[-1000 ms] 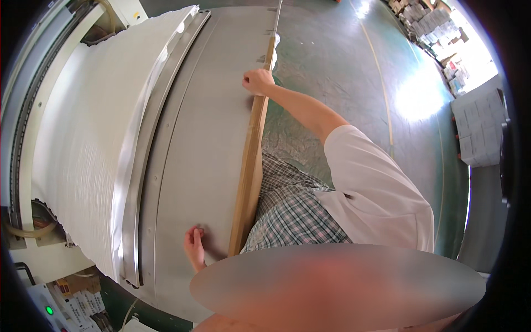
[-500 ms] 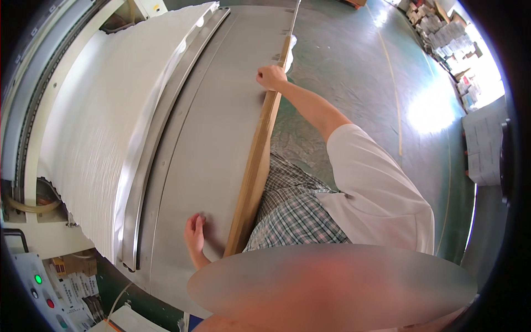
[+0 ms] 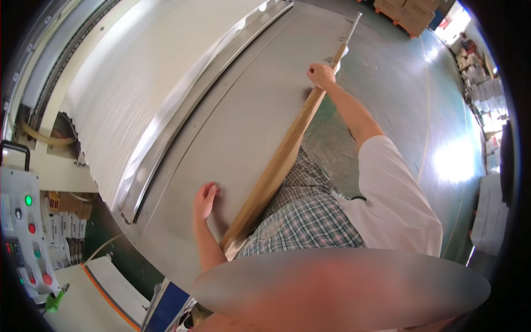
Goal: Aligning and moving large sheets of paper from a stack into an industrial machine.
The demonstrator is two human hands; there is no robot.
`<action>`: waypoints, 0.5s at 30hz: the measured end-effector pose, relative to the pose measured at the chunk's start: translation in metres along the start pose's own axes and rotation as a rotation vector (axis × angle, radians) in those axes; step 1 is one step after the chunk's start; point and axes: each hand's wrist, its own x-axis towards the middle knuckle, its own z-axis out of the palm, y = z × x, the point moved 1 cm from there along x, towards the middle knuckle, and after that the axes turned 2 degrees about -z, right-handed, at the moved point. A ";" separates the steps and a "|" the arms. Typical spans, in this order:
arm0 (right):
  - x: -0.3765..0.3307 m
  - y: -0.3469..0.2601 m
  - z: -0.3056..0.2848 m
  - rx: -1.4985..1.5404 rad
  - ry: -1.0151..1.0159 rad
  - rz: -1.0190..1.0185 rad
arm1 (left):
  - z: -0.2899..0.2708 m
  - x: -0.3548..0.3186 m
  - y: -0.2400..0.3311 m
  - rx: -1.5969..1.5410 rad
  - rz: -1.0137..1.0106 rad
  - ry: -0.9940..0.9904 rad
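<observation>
My left hand (image 3: 206,200) hovers over the near part of the grey metal table (image 3: 221,133), its fingers curled in and pressed together. Anything pinched in them is too small to make out. Farther off, my right hand (image 3: 321,76) is closed in a fist at the long brown bar (image 3: 282,160) that runs along the table edge beside my body. Whatever that fist may hold is hidden. Across the table, a wide white sheet (image 3: 138,72) lies wrinkled on the machine, bordered by a shiny metal strip (image 3: 188,108).
A control panel (image 3: 19,221) with lit buttons stands at the left, above a white cabinet (image 3: 105,293) with an orange stripe. Cartons (image 3: 409,14) sit on a pallet at the far right, and stacked goods (image 3: 481,83) line the right side of the green floor (image 3: 387,72).
The view has swung left, so the table slants more and the control panel shows more fully. More of my left forearm is visible. Both hands keep much the same curled shape.
</observation>
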 end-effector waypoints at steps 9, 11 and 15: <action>-0.001 0.000 -0.001 -0.014 -0.022 0.024 | -0.006 -0.002 -0.001 -0.037 -0.010 -0.023; 0.000 0.000 0.001 -0.036 -0.020 0.019 | -0.007 -0.002 -0.002 -0.034 -0.012 -0.014; 0.001 0.002 0.003 -0.049 -0.024 0.014 | -0.005 -0.003 -0.004 -0.061 0.004 0.022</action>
